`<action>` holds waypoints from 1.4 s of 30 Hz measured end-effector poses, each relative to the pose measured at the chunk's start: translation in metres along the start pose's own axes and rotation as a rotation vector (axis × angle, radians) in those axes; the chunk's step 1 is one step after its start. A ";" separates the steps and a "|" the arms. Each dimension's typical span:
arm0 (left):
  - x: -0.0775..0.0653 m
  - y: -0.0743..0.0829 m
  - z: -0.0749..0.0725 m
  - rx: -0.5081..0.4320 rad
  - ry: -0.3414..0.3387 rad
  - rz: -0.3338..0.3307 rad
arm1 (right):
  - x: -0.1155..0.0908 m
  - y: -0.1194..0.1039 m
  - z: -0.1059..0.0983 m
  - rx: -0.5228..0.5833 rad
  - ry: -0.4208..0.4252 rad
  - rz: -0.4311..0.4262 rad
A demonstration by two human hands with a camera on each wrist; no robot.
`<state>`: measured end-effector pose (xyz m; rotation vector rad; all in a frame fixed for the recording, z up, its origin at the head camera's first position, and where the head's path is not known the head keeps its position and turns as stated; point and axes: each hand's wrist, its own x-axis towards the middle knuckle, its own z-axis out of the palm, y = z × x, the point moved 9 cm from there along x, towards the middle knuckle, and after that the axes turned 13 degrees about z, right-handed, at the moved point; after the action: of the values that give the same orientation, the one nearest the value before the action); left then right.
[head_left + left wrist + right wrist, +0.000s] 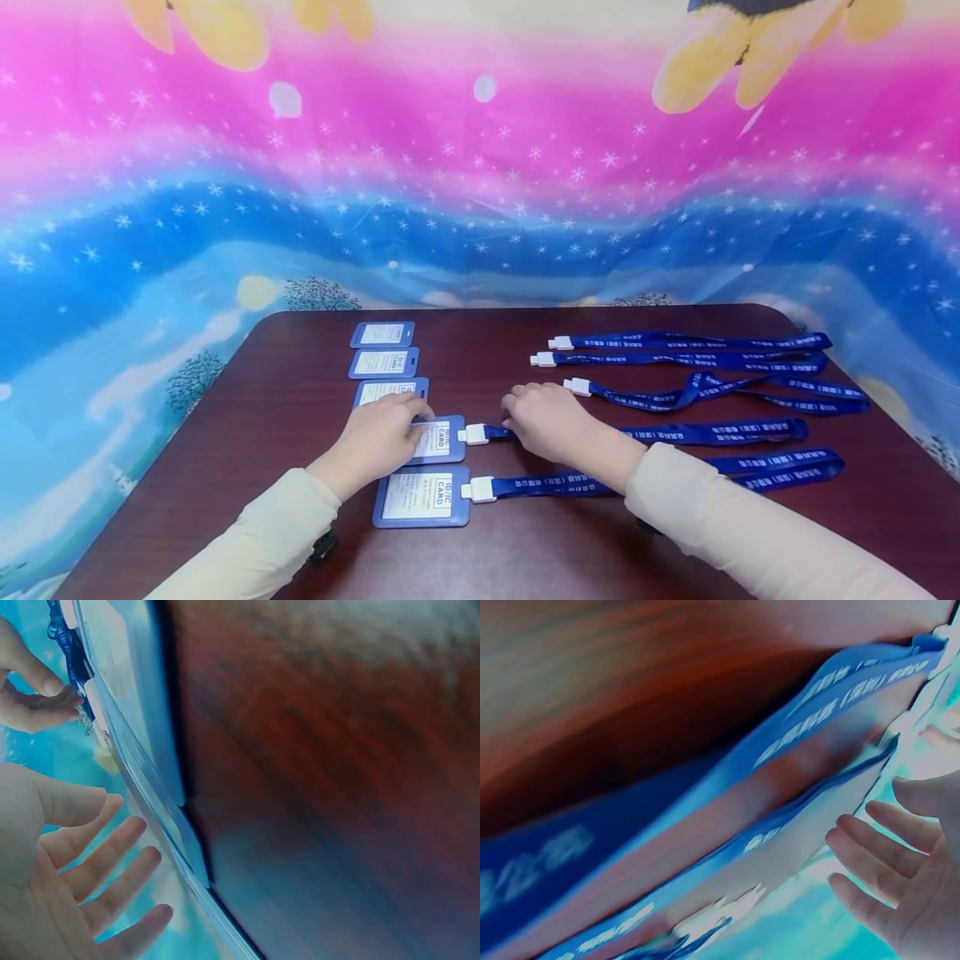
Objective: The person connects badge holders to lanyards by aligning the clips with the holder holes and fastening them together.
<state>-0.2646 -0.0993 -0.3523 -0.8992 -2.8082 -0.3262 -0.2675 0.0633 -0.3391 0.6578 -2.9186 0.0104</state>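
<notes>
My left hand (pixel 386 433) is over the fourth blue badge holder (pixel 450 442), fingertips near its card. Its fingers look straight and spread in the left wrist view (pixel 82 862), beside the holder edges. My right hand (pixel 551 421) hovers over the blue lanyard (pixel 712 432) whose white clip (pixel 474 434) meets that holder. Loosely extended fingers of this hand (pixel 900 877) hold nothing in the right wrist view, with the printed strap (pixel 810 742) nearby. Closest to me lies another badge holder (pixel 382 512), its white clip (pixel 482 489) joined to a lanyard (pixel 540 485).
Three more badge holders, the farthest (pixel 382 334) at the back, line the left of the dark wooden table (pixel 285 400). Three separate lanyards (pixel 675 360) with white clips lie at the back right. A colourful printed cloth (pixel 480 183) hangs behind the table.
</notes>
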 end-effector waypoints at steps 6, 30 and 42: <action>-0.001 0.001 -0.001 0.005 0.007 0.009 | -0.001 0.027 -0.002 -0.035 0.079 -0.015; 0.003 -0.012 0.004 -0.119 -0.042 -0.014 | 0.010 0.113 0.013 -0.027 -0.048 0.207; 0.013 -0.050 0.009 -0.223 -0.064 -0.065 | 0.020 0.119 0.014 0.049 -0.079 0.284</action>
<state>-0.3056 -0.1297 -0.3652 -0.8765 -2.9057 -0.6412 -0.3382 0.1621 -0.3472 0.2495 -3.0702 0.0906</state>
